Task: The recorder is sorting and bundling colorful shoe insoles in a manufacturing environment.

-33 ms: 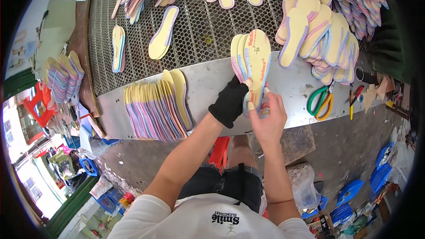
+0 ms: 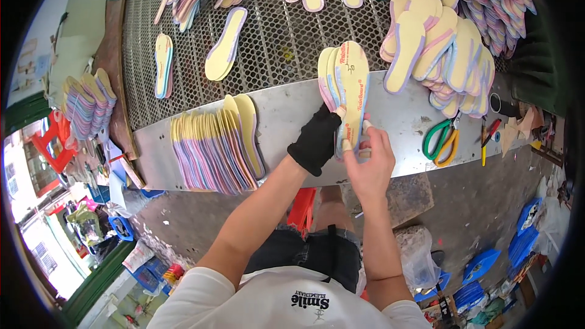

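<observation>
Several cream insoles (image 2: 353,76) with pale coloured edges are fanned out between my hands, heels away from me. Red print and a dark scribble mark the front one. My left hand (image 2: 315,140), in a black glove with bare fingertips, grips the fan from its left side, the thumb over the front. On the lower right, my bare right hand (image 2: 373,161) pinches the front insole near its lower end, thumb on the face. Some of its fingers are hidden behind. Left of my gloved hand, a long row of insoles (image 2: 210,155) stands packed on the metal table edge (image 2: 286,103).
Green-and-orange-handled scissors (image 2: 443,143) lie to the right, beside a yellow tool (image 2: 484,146) and a red-handled tool (image 2: 491,131). Heaped insoles (image 2: 454,55) lie at the right. Loose ones (image 2: 226,45) rest on the wire mesh (image 2: 268,42). A further stack (image 2: 89,103) stands far left.
The front insole has shifted slightly left, closer over the others in the fan. My hands keep nearly the same place and grip.
</observation>
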Demonstrator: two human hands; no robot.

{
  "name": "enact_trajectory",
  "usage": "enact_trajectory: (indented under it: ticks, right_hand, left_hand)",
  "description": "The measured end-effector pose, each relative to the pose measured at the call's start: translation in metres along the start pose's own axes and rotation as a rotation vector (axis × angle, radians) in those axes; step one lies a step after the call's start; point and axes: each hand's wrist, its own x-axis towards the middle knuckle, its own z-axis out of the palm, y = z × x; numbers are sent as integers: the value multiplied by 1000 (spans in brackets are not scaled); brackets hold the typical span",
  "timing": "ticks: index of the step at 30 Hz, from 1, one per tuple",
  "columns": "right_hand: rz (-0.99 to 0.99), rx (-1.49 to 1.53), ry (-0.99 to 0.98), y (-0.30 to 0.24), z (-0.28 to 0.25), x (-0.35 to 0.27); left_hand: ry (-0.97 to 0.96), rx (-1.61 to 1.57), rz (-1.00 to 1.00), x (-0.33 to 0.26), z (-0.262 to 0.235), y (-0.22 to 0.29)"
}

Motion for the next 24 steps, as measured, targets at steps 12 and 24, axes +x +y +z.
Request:
enact_trajectory:
  ticks: [12, 24]
  right_hand:
    - [-294, -191, 71, 10, 18, 26]
    - [158, 93, -74, 34, 20, 37]
  left_hand:
    - [430, 327, 138, 7, 3, -8]
    - [435, 406, 64, 0, -11, -9]
